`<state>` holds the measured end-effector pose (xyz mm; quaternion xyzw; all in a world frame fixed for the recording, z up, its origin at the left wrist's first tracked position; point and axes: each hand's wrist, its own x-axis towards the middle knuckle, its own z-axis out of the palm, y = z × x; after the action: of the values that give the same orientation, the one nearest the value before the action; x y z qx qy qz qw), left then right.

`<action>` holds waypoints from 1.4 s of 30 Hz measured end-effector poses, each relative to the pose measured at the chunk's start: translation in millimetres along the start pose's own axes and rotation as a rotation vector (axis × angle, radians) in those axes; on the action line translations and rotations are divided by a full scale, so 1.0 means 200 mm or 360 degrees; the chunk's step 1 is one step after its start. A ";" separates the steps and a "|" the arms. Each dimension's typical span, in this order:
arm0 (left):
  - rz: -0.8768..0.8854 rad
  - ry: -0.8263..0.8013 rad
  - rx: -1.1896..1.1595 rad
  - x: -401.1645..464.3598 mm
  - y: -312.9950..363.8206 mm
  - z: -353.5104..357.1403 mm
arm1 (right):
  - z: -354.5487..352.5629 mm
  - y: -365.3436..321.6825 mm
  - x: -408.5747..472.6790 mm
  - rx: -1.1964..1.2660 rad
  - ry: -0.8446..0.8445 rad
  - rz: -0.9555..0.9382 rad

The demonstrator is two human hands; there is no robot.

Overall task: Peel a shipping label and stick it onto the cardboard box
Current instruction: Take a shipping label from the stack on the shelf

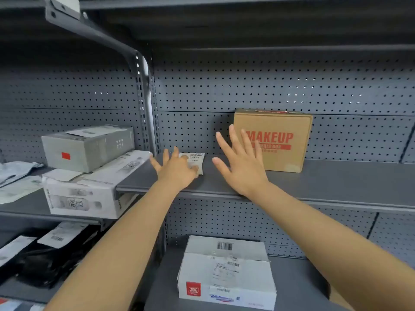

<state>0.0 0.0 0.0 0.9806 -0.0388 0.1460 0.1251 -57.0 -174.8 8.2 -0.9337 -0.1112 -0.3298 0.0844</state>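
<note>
Here, left hand (177,170) fingers (165,155) spread on label (195,161)

Grey metal shelves (336,176) stand against a grey pegboard back wall (269,86), dimly lit.

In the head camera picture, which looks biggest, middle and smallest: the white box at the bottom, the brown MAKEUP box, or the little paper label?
1. White box, though it sits nearest the camera.
2. MAKEUP box, perhaps similar really.
3. Label, smallest, under the left hand.
</note>
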 end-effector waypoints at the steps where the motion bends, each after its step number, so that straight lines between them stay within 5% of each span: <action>1: -0.0032 -0.0111 0.0051 0.03 -0.02 0.00 | 0.02 -0.01 0.03 -0.0025 -0.0022 0.0000; 6: -0.0037 -0.0439 -0.0041 0.11 -0.07 0.03 | 0.15 -0.02 0.14 -0.0095 -0.0164 -0.0003; 15: -0.0053 -0.0476 -0.0029 0.16 -0.05 0.05 | 0.28 0.00 0.19 -0.0042 -0.0525 0.0174; 24: 0.0287 0.0202 -0.0334 0.01 -0.03 0.02 | 0.27 0.03 0.18 0.0381 -0.0533 0.0380; 35: 0.1047 0.0919 -0.0224 -0.30 0.00 0.07 | -0.03 0.11 -0.01 0.2114 0.0075 0.1289; 38: 0.1143 0.0848 -0.0245 -0.40 0.02 0.09 | -0.15 0.10 -0.13 0.2146 0.0154 0.1268; 42: 0.1078 0.0158 -0.0480 -0.57 0.09 0.11 | -0.26 0.11 -0.34 0.1920 0.0198 0.1210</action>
<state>-104.3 -18.6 -50.7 0.8745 -0.3760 0.2190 0.2144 -133.5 -217.9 3.4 -0.6777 0.0640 -0.2113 0.7014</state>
